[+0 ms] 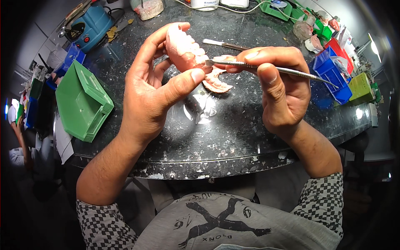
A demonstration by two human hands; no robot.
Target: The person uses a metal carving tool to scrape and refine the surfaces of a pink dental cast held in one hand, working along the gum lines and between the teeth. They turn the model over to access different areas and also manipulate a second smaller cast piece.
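My left hand (146, 93) is closed around a pale pink dental cast (180, 48) with a row of teeth along its right side, raised above the dark bench. My right hand (287, 85) grips a thin metal dental carver (310, 76) like a pen. Its flat tip meets or nearly meets the teeth at the lower end of the cast, close to my left thumb. Below and behind that tip, a second, arch-shaped pinkish dental piece (217, 86) lies on the bench, partly covered by my hands. A spatula-like tool (225, 44) with a dark handle rests beyond them.
A green bin (85, 104) stands at left, near a blue machine (93, 25). Blue (335, 79) and red (343, 52) bins sit at right, with several casts behind. A cable (233, 9) crosses the far side. Another person's arm (23, 141) shows at far left.
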